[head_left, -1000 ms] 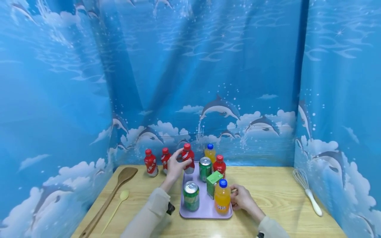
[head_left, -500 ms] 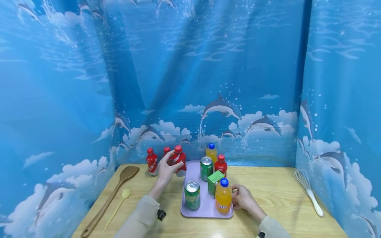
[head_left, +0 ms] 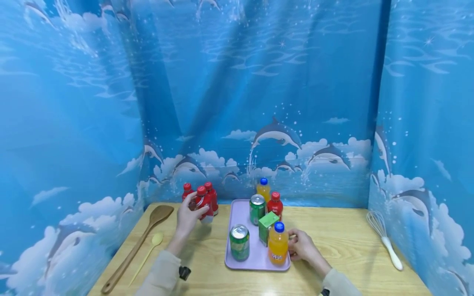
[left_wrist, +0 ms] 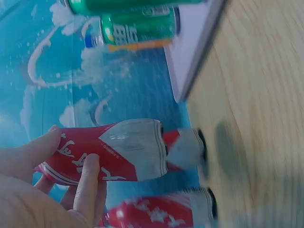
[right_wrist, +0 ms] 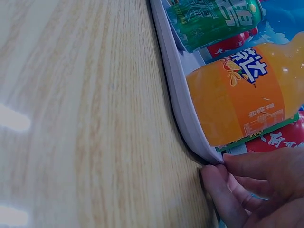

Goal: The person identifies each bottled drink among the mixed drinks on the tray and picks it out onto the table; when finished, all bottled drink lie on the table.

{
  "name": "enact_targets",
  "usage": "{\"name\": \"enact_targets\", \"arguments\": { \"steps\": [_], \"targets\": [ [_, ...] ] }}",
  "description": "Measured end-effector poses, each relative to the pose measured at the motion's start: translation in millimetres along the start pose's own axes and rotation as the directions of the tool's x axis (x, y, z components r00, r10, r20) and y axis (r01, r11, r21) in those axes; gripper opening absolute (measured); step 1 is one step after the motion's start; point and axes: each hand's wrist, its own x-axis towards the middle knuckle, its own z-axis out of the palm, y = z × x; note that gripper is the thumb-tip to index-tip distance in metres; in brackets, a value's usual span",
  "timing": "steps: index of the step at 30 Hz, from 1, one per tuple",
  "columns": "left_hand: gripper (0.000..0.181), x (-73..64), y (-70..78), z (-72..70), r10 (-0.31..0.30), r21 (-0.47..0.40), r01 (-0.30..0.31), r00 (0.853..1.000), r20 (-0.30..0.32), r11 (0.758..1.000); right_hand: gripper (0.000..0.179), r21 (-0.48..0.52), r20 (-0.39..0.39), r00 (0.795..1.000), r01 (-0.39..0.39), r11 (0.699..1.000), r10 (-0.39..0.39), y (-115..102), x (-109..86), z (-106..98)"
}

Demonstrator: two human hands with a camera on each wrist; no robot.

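Note:
My left hand (head_left: 187, 218) grips a red bottle (head_left: 202, 202) with a pale lower part, its thumb and fingers around the red label. In the left wrist view that bottle (left_wrist: 114, 152) is raised above the table, and its shadow falls on the wood. Two similar red bottles (head_left: 212, 199) stand right behind it, partly covered. On the right, my right hand (head_left: 304, 246) pinches the rim of the lilac tray (head_left: 255, 266) at its near right side. Beside those fingers, an orange soda bottle (right_wrist: 242, 90) with a blue cap stands on the tray.
Also on the tray are two green cans (head_left: 239, 243), a green carton (head_left: 267, 227), another red bottle (head_left: 275, 204) and a second orange bottle (head_left: 263, 188) at the back. A wooden spatula (head_left: 148, 230) and yellow spoon (head_left: 152, 246) lie left; a whisk (head_left: 385, 240) lies right.
My left hand has carried the red bottle leftward from the tray's back left corner to the other two red bottles. The right hand has stayed at the tray's rim.

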Motion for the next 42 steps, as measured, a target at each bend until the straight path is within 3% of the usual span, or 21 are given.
{"name": "enact_targets", "arguments": {
  "steps": [8,17,24,33,42],
  "targets": [
    [0.068,3.7,-18.3,-23.5,-0.048,0.087,0.053,0.997,-0.058,0.995,0.037,0.014,-0.002,1.000,-0.007,1.000,0.008,0.5,-0.7,0.9],
    [0.066,6.0,-30.4,-40.0,-0.091,0.106,0.100,0.992,-0.087,0.989,0.035,0.024,-0.011,1.000,-0.008,1.000,0.008,1.3,-1.2,1.0],
    [0.067,9.9,-38.9,-47.1,-0.127,0.103,0.138,0.987,-0.101,0.985,0.035,0.036,-0.008,1.000,-0.019,0.999,0.019,0.4,-0.9,1.3],
    [0.067,8.1,-38.1,-53.5,-0.166,0.094,0.174,0.982,-0.092,0.980,0.036,0.030,-0.010,1.000,-0.017,0.999,0.017,-0.6,-0.5,0.3],
    [0.068,4.0,-47.2,-55.7,-0.126,0.171,0.141,0.987,-0.098,0.975,0.031,0.008,0.001,1.000,-0.010,1.000,0.010,-2.8,-2.3,-0.3]
  ]
}}
